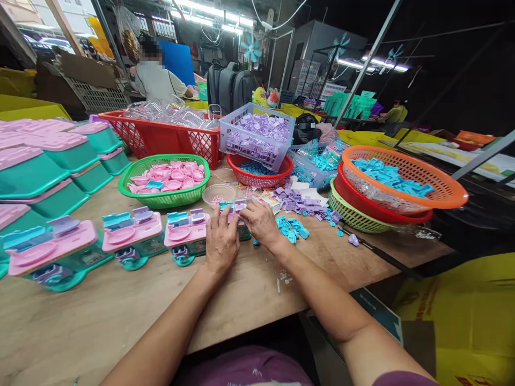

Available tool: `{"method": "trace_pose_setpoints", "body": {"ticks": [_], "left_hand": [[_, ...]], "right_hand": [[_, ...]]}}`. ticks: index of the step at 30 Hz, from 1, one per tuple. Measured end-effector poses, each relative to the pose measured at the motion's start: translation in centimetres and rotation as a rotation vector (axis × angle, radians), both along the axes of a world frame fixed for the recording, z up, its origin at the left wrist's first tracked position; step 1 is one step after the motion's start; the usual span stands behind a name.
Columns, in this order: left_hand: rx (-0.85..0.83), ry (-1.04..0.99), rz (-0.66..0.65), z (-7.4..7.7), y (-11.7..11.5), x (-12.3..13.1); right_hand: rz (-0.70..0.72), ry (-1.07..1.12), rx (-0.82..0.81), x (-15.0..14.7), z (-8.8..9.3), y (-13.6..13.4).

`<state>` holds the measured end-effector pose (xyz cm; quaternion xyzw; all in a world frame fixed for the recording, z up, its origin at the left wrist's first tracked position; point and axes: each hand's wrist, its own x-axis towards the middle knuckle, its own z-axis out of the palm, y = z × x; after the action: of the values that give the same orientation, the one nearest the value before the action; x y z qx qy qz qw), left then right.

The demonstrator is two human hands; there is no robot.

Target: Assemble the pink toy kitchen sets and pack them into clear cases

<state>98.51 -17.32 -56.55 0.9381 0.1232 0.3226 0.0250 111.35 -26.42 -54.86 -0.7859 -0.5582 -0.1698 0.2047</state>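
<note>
My left hand (222, 238) lies over the left side of a small pink-and-teal plastic toy box (243, 232), its fingers bent round the top. At the box's right end, my right hand (259, 221) has its fingertips pinched around a small purple part (240, 206), largely hidden by the fingers. Three like toy boxes stand in a row to the left: a near one (187, 230), a middle one (132, 234) and a far-left one (56, 244). Each bears a pink dish, a blue piece and a purple piece on its pink lid.
Loose blue pieces (293, 228) and purple pieces (301, 202) lie right of my hands. Behind stand a green basket (161, 199) of pink dishes, a purple crate (257, 147) and a red basket (161, 139). Stacked baskets (446, 194) fill the right; teal boxes (32, 166) the left. A person (156, 78) sits beyond.
</note>
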Motion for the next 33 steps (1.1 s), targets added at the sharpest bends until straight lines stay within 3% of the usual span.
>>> {"method": "trace_pose_setpoints", "body": {"ticks": [4,7,12,15,18,20,24,27,31,33], "left_hand": [[-0.013,-0.120,-0.133,-0.3,-1.7,-0.4],[-0.061,-0.031,-0.355,-1.1,-3.2,0.2],[-0.130,0.232,-0.380,-2.6,-4.9,2.8],[-0.113,0.258,-0.418,-2.5,-5.4,3.2],[-0.131,0.261,-0.521,-2.4,-5.7,2.5],[-0.167,0.276,-0.582,-2.5,-5.8,2.0],[-0.248,0.252,-0.589,-2.7,-5.6,2.0],[-0.354,0.191,-0.593,-2.2,-5.3,2.3],[-0.746,0.163,-0.511,-0.2,-4.2,2.5],[-0.992,0.148,-0.454,1.3,-3.1,2.7]], "right_hand": [[0.214,0.327,0.116,2.6,-0.4,-2.3],[0.189,0.387,0.181,4.4,-1.8,-5.7],[0.113,0.329,-0.035,4.4,-4.2,-9.7],[0.099,0.307,0.004,3.4,-3.9,-11.4],[0.172,0.225,-0.147,2.2,-3.4,-13.3],[0.148,0.133,-0.241,1.5,-3.6,-14.3],[0.070,-0.008,-0.235,0.8,-4.7,-14.4],[0.044,0.120,-0.079,0.4,-4.7,-13.4],[0.049,0.537,0.169,-0.6,-3.1,-11.6],[0.080,0.615,0.276,-0.8,-1.8,-10.3]]}}
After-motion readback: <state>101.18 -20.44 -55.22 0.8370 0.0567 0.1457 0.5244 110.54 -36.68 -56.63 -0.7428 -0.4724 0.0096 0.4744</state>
